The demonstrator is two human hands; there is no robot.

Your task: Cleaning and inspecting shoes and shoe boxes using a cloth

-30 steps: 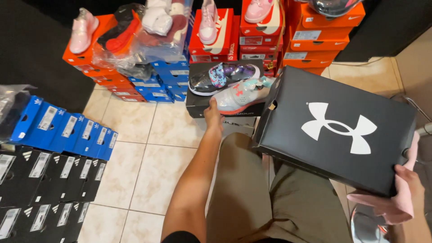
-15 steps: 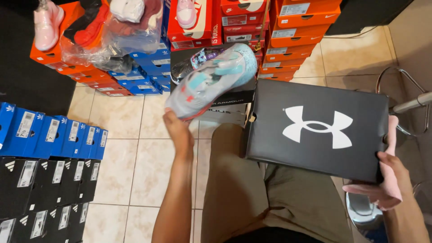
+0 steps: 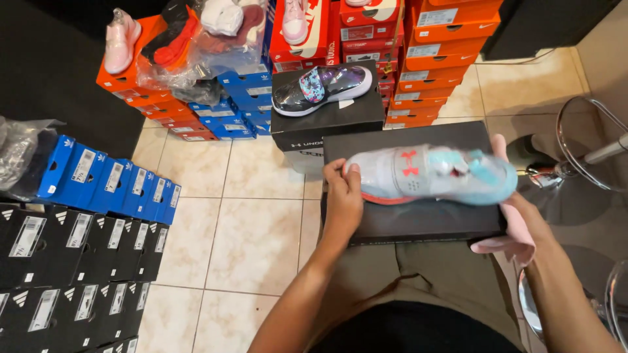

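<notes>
Holding the heel end of a grey and light-blue sneaker (image 3: 432, 173), your left hand (image 3: 341, 202) has its fingers curled around the back of the shoe, while your right hand (image 3: 517, 219) supports the toe end from underneath, with a pink cloth (image 3: 507, 240) tucked against the palm. You keep the sneaker lying on its side, just above or resting on the lid of a black shoebox (image 3: 418, 222) that sits across your lap; whether the sole touches the lid is hard to tell because the shoe is blurred. Just beyond that box stands a second black shoebox (image 3: 327, 127) on the tiled floor (image 3: 242, 235), and on top of it lies a dark sneaker with a colourful pattern (image 3: 322, 88). Behind it rise stacks of orange shoeboxes (image 3: 445, 46) and blue shoeboxes (image 3: 239, 108). To your left, rows of black and blue boxes (image 3: 85, 222) line the floor, and to your right a chrome stool frame (image 3: 589, 150) stands near your right arm.
</notes>
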